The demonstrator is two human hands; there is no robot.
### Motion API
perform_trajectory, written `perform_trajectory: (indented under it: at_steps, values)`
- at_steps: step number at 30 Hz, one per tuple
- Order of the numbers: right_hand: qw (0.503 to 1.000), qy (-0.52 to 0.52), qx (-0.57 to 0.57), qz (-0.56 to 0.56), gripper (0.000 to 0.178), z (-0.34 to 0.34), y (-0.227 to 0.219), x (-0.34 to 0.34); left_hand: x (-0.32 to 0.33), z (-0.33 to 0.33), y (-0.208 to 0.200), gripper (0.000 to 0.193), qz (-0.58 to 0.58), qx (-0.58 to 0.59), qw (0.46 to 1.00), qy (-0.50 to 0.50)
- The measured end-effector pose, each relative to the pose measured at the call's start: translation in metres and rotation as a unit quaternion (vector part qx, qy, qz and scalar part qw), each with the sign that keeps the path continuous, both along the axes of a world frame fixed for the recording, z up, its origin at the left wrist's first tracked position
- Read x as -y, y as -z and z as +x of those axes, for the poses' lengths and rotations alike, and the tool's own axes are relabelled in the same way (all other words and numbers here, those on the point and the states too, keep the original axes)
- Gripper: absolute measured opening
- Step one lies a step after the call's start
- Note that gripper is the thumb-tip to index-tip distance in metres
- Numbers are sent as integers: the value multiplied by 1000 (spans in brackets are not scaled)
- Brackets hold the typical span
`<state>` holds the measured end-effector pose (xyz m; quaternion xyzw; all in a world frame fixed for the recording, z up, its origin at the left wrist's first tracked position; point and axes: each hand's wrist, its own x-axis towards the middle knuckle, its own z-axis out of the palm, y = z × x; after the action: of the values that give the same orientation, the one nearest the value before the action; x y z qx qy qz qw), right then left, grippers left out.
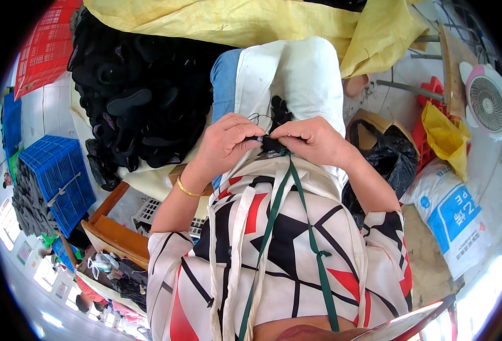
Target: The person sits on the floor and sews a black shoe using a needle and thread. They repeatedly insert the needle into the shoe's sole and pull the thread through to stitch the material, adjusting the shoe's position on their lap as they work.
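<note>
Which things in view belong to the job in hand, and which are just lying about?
Belong to the job:
small black piece, held between the left hand and right hand
pile of black pieces, probably

Seemingly just lying about, untouched by the hands:
pink-and-white fan
yellow bag
white-and-blue sack

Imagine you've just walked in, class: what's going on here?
A seated person is handling a small black item above their lap, pinching it between the fingertips of the left hand and the right hand. What exactly it is can't be told. A large heap of black items lies beside the person's legs on the left. On the right are a black plastic bag and a pink-and-white fan.
</note>
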<state>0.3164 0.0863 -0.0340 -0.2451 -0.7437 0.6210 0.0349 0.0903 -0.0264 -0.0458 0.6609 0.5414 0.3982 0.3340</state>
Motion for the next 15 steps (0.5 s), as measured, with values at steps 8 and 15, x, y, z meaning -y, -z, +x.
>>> perform_trajectory:
  at_steps: [8, 15]
  values:
    - [999, -7, -34, -40, 18, 0, 4, -1, 5, 0, 2, 21, -21, 9, 1000, 16]
    - [993, -9, -68, -92, 15, 0, 19, 6, 11, 5, 5, 22, -48, 96, 994, 14]
